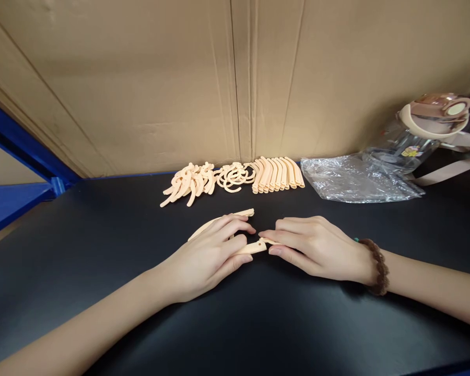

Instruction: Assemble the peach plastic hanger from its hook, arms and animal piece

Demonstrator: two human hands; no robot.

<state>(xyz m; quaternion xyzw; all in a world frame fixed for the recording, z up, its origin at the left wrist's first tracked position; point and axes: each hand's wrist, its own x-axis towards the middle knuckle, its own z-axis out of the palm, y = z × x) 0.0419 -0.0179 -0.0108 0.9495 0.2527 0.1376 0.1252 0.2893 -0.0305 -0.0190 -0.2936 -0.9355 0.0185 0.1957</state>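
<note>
My left hand point(211, 256) is closed on a cream plastic handle piece point(254, 247), whose end with a small round hole sticks out past the thumb. A thin cream strip point(272, 241) is pinched between the thumb and fingers of my right hand point(317, 248). The strip's tip meets the holed end of the handle piece; whether it sits inside cannot be made out. Another long, curved cream piece point(203, 227) lies just behind my left hand, partly covered by its fingers.
On the black table point(82, 250), along the back, lie a pile of curved cream pieces point(190, 180), thin curved strips point(233, 175) and a neat row of bent cream handles point(278, 175). Right of them are a clear plastic bag point(360, 180) and a strapped bottle point(419, 141). Cardboard point(141, 78) stands behind.
</note>
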